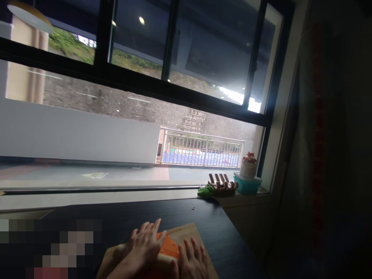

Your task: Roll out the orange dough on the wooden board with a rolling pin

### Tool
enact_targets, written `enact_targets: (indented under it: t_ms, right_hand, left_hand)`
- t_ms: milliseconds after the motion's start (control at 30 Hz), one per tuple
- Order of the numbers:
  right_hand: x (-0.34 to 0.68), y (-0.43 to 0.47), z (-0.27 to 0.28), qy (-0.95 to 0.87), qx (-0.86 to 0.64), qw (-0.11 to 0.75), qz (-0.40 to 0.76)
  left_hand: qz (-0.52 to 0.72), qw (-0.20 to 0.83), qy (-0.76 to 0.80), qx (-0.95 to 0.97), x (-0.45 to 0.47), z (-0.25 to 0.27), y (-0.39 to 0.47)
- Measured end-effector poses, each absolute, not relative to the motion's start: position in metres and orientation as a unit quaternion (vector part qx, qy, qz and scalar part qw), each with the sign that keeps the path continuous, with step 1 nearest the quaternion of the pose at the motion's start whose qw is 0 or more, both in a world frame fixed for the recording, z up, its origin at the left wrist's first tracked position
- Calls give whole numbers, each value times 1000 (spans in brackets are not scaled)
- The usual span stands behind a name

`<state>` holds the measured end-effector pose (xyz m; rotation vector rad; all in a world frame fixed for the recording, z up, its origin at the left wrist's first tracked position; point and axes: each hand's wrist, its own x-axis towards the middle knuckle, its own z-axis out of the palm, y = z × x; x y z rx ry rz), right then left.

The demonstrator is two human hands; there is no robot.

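Observation:
A flat orange piece (168, 246), of a material I cannot make out, lies on a light wooden board (188, 231) on the dark table. My left hand (147, 241) is over its left side, fingers stretched out and apart. On the right, my right hand (193, 257) rests flat at its edge with the fingers extended. Between the hands, a pale rounded strip (168, 259) crosses the orange piece, with more orange below it in shadow. Whether my palms press on this strip is hidden.
The dark table (116, 217) meets a window sill (174, 193). On the sill are a green cloth-like item (205, 191), a brown slatted wooden item (223, 185), and a teal box (247, 185) with a jar (248, 168) on top. A blurred pixel patch covers the lower left.

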<state>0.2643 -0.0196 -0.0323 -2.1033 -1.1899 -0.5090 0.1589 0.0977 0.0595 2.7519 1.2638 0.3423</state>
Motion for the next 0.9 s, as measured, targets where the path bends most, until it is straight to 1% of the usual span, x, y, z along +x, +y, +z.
enact_targets:
  t_ms: [133,300,367,533,700,900]
  right_hand:
    - [284,-4,1,-461,-826,289,-145]
    - [296,4,30,-442,-851,274,-74]
    - [294,1,33,-447,-850,270,-63]
    - [277,-17,27,-456,-841,279,-82]
    - [261,-35,25,-460,-837,284,-83]
    - [261,-38,41,-472,-846,240,-61]
  left_hand:
    - [140,73,438,885,186,66,121]
    - [126,88,454,878,205,68,141]
    - [123,89,450,880,204,67,141]
    - [92,95,448,884,186,65,122]
    - [90,64,443,890,169,65,102]
    - [76,73,464,879,169,73,97]
